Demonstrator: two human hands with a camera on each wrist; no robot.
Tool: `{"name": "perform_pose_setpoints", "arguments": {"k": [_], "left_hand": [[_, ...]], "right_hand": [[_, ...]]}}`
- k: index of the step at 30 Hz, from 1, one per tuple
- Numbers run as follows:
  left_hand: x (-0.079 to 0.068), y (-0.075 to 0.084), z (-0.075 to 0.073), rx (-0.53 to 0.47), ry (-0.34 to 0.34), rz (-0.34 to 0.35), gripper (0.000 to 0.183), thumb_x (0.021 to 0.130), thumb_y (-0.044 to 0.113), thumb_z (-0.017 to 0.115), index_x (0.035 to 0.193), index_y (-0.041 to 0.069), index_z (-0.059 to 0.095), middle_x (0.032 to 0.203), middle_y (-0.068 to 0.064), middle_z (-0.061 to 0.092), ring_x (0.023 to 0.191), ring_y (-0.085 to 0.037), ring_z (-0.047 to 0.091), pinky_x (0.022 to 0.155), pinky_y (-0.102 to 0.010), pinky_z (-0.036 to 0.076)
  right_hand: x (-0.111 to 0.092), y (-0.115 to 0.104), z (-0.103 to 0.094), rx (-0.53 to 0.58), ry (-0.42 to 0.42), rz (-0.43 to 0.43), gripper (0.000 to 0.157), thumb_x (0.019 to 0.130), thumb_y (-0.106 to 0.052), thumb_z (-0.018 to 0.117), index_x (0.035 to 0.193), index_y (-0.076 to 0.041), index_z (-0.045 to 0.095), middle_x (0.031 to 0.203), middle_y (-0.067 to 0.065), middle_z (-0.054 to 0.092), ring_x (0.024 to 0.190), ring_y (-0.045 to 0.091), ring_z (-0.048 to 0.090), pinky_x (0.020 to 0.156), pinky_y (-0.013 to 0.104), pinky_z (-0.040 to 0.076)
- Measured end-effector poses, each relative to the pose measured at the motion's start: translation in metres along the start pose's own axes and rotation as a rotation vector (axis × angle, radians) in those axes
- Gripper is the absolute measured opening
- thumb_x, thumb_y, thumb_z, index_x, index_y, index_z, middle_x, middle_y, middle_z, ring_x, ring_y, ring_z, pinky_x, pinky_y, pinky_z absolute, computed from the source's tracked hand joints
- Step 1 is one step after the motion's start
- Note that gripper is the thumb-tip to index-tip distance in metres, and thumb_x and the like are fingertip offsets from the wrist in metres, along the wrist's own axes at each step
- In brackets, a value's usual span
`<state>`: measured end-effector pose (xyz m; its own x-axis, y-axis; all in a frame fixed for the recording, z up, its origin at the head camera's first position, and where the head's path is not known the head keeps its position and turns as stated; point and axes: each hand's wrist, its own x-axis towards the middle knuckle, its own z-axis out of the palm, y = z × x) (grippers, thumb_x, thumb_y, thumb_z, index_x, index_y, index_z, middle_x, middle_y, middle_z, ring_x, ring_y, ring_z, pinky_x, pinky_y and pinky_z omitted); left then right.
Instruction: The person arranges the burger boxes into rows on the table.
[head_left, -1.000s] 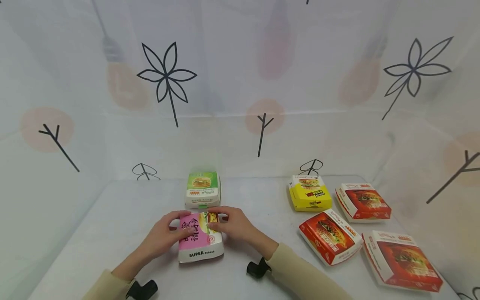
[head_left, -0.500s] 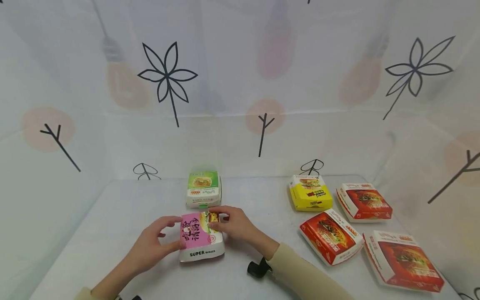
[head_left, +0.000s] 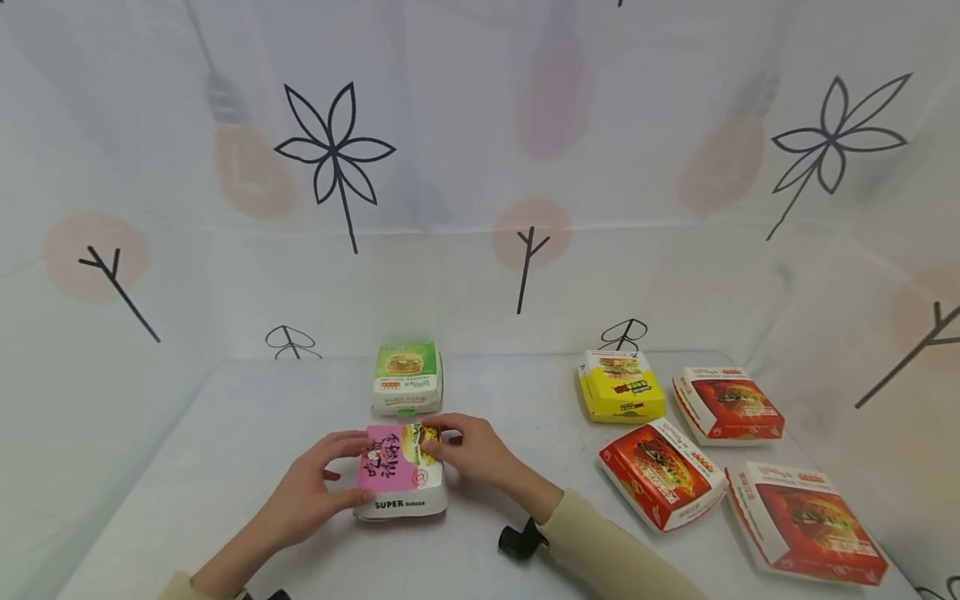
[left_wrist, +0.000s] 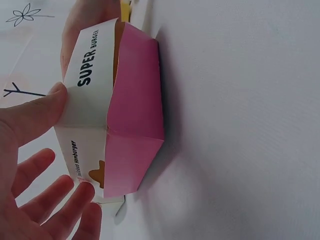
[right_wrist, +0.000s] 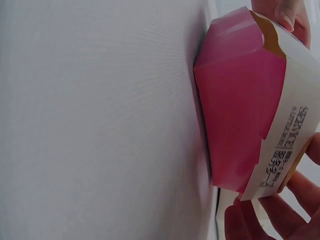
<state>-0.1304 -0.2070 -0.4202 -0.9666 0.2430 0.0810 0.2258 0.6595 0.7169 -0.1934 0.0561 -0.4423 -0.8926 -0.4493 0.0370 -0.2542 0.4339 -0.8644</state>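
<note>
A pink and white burger box (head_left: pixel 397 471) marked "SUPER BURGER" lies on the table in the head view, between both hands. My left hand (head_left: pixel 303 492) holds its left side, the thumb near the front corner and the fingers towards the back. My right hand (head_left: pixel 476 458) pinches the back right corner, thumb on top; the other fingers are partly hidden behind the box. In the left wrist view, a brown inner strip of the box (left_wrist: pixel 135 95) shows between the white lid and pink base. The right wrist view shows the pink side of the box (right_wrist: pixel 240 110).
Just behind the pink box stands a green and white burger box (head_left: pixel 407 379). To the right are a yellow burger box (head_left: pixel 621 387) and several red ones, among them the nearest red burger box (head_left: pixel 813 525). A patterned cloth (head_left: pixel 450 167) encloses the white table (head_left: pixel 217 450).
My left hand opened away from the box's left side, then came back to it. The pink box has turned slightly. My right hand has kept its place at the corner.
</note>
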Motion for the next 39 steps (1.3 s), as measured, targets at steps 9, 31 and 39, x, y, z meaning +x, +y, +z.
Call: {"name": "perform_pose_setpoints", "arguments": {"k": [9,31,39], "left_hand": [[-0.002,-0.001,-0.004,-0.022,0.007,-0.026,0.054,0.078,0.031,0.086,0.127,0.028,0.064,0.131,0.004,0.06,0.112,-0.021,0.06,0.083,-0.038,0.051],[-0.004,-0.001,-0.01,-0.006,0.056,-0.108,0.042,0.081,0.014,0.084,0.119,0.02,0.068,0.117,0.004,0.068,0.1,-0.016,0.064,0.076,-0.03,0.054],[-0.003,0.0,-0.012,-0.028,0.039,-0.122,0.037,0.085,0.013,0.079,0.12,0.019,0.069,0.122,0.0,0.068,0.112,-0.026,0.064,0.08,-0.04,0.058]], "right_hand": [[-0.004,0.002,-0.005,0.006,-0.007,-0.033,0.031,0.095,-0.026,0.068,0.125,-0.017,0.067,0.119,-0.007,0.064,0.115,0.016,0.057,0.096,0.035,0.05],[-0.016,0.003,-0.005,-0.047,-0.085,-0.103,0.042,0.094,-0.034,0.068,0.134,-0.026,0.062,0.125,-0.007,0.06,0.115,0.015,0.055,0.095,0.035,0.05],[-0.023,0.002,-0.006,-0.057,-0.086,-0.111,0.041,0.094,-0.027,0.066,0.134,-0.025,0.062,0.124,-0.007,0.057,0.115,0.013,0.053,0.096,0.033,0.05]]}}
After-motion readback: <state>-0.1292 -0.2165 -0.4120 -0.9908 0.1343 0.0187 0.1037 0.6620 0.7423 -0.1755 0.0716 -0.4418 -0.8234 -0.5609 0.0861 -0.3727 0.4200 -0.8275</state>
